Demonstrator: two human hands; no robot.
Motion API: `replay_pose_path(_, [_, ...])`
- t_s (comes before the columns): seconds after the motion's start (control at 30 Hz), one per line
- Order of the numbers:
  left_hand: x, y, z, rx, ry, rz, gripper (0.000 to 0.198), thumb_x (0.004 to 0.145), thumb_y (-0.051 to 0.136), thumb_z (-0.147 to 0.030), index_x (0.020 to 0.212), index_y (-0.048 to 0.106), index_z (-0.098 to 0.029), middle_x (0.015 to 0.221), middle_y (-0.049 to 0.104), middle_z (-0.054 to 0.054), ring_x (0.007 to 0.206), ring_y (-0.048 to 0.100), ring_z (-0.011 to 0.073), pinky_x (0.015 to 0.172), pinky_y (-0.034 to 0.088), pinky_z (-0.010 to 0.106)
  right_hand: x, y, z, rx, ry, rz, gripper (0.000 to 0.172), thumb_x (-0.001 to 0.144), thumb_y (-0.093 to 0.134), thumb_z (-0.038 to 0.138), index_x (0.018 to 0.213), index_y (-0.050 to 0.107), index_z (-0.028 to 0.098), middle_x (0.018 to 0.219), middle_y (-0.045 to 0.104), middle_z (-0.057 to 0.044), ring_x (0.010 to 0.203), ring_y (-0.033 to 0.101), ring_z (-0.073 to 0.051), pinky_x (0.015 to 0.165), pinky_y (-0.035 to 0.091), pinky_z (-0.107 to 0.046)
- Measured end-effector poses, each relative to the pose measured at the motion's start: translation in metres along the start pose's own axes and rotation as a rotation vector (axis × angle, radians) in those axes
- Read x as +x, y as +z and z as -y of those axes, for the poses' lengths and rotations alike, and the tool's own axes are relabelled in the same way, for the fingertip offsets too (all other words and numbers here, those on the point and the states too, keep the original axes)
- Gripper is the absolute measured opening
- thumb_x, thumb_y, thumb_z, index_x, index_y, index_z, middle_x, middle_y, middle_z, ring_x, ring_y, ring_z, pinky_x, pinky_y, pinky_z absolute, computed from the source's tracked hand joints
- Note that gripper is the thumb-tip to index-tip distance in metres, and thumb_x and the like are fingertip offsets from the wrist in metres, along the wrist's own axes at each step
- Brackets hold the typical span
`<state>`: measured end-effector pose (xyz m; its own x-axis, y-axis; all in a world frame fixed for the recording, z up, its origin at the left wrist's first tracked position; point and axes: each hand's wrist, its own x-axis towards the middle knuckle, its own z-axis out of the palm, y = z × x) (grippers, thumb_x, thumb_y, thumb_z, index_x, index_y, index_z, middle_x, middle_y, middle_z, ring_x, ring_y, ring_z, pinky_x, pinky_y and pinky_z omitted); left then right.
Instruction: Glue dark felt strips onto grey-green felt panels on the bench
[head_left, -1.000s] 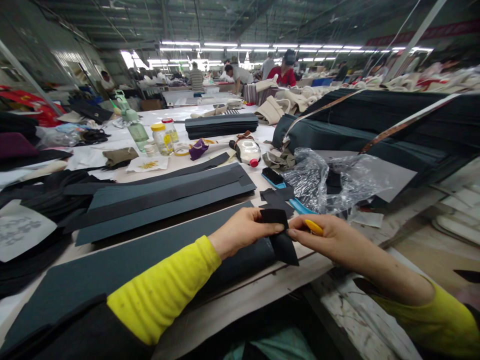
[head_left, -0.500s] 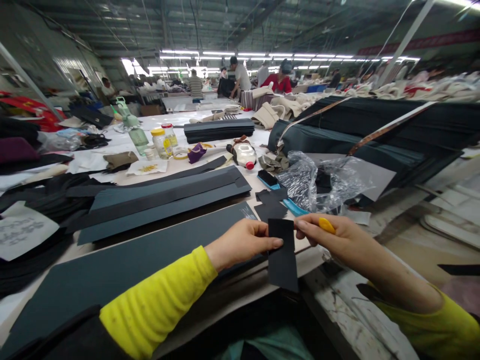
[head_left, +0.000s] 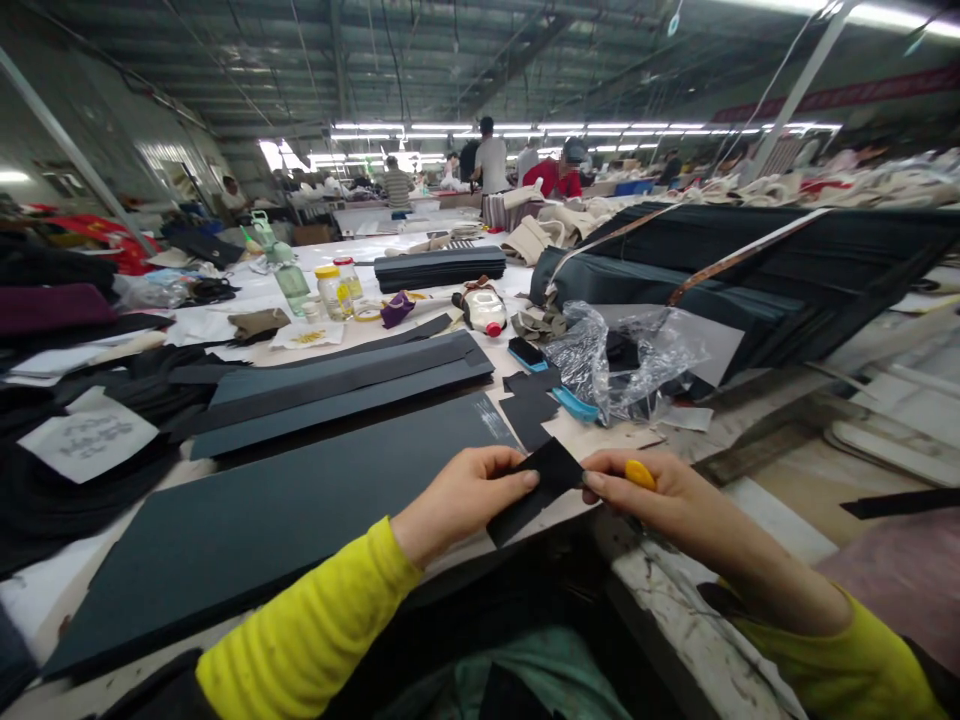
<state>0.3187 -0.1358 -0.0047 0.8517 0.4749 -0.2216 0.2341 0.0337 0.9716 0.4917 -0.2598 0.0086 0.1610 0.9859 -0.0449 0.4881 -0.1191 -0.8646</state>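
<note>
My left hand (head_left: pixel 480 498) pinches a small black rectangular piece of sheet material (head_left: pixel 536 490) between thumb and fingers, over the table's front edge. The piece is tilted, with one corner pointing right. At that corner, the thumb and fingertips of my right hand (head_left: pixel 637 487) are pressed together. A small tool with a yellow end (head_left: pixel 640 474) is tucked in my right hand; the rest of it is hidden, so its kind does not show. Just beyond my hands lie more black pieces (head_left: pixel 529 415). A long dark green-grey panel (head_left: pixel 300 500) lies flat to the left.
Behind the panel are stacked strips (head_left: pixel 360 385), a blue brush (head_left: pixel 576 404) and a crumpled clear plastic bag (head_left: pixel 600 365). Further back stand jars (head_left: pixel 330 292), a green bottle (head_left: pixel 291 282) and a white container (head_left: pixel 482 306). A strapped dark stack (head_left: pixel 712 260) rises at right. Several people work far off.
The black piece has turned from hanging upright to a slanted position, its lower end swinging left. Both hands are slightly lower, and the view has shifted a little.
</note>
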Motion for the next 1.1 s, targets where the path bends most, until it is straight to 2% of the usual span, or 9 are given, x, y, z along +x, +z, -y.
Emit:
replay_pose_path(0.13, [-0.012,0.003,0.011,0.138,-0.027,0.022,0.030,0.075,0.054,-0.040,0.084,0.060,-0.012,0.070,0.054,-0.001,0.061,0.043,0.0100,0.055,0.033,0.021,-0.005,0.002,-0.007,0.042,0.036,0.026,0.043,0.082,0.049,0.053,0.091,0.065,0.014,0.076,0.059,-0.005,0.066,0.050,-0.013,0.059,0.037,-0.023])
replay_pose_path(0.3, [-0.020,0.006,0.016,0.235,-0.040,0.081,0.030,0.076,0.052,-0.040,0.084,0.059,-0.012,0.067,0.050,-0.002,0.058,0.040,0.0096,0.054,0.033,0.021,-0.007,0.009,-0.005,0.099,0.065,0.101,0.045,0.081,0.051,0.055,0.082,0.063,0.012,0.071,0.055,-0.003,0.061,0.044,-0.010,0.055,0.033,-0.021])
replay_pose_path(0.53, [-0.023,0.008,0.016,0.252,-0.039,0.127,0.028,0.077,0.051,-0.040,0.084,0.059,-0.014,0.068,0.052,-0.003,0.060,0.041,0.0100,0.056,0.035,0.021,-0.009,0.015,-0.004,0.223,0.144,0.199,0.042,0.077,0.058,0.051,0.082,0.061,0.010,0.064,0.049,0.000,0.055,0.038,-0.007,0.049,0.028,-0.019])
replay_pose_path(0.73, [-0.024,0.008,0.017,0.307,0.015,0.107,0.025,0.078,0.051,-0.038,0.082,0.060,-0.015,0.069,0.052,-0.003,0.062,0.041,0.0097,0.056,0.033,0.019,-0.009,0.016,-0.008,0.251,0.132,0.279,0.038,0.077,0.059,0.046,0.090,0.063,0.011,0.077,0.058,-0.003,0.063,0.046,-0.009,0.056,0.034,-0.019])
replay_pose_path(0.87, [-0.024,0.008,0.016,0.312,0.018,0.097,0.025,0.078,0.052,-0.039,0.081,0.061,-0.015,0.068,0.052,-0.003,0.061,0.041,0.0098,0.055,0.033,0.019,-0.008,0.016,-0.010,0.216,0.147,0.276,0.040,0.079,0.055,0.048,0.093,0.063,0.011,0.068,0.052,0.000,0.057,0.041,-0.007,0.052,0.030,-0.019])
replay_pose_path(1.1, [-0.020,0.006,0.019,0.312,0.009,0.099,0.025,0.079,0.051,-0.038,0.079,0.058,-0.015,0.066,0.048,-0.004,0.061,0.039,0.0094,0.055,0.032,0.019,-0.006,0.011,-0.009,0.122,0.079,0.197,0.044,0.084,0.049,0.054,0.081,0.060,0.012,0.066,0.051,-0.001,0.059,0.044,-0.009,0.055,0.034,-0.020])
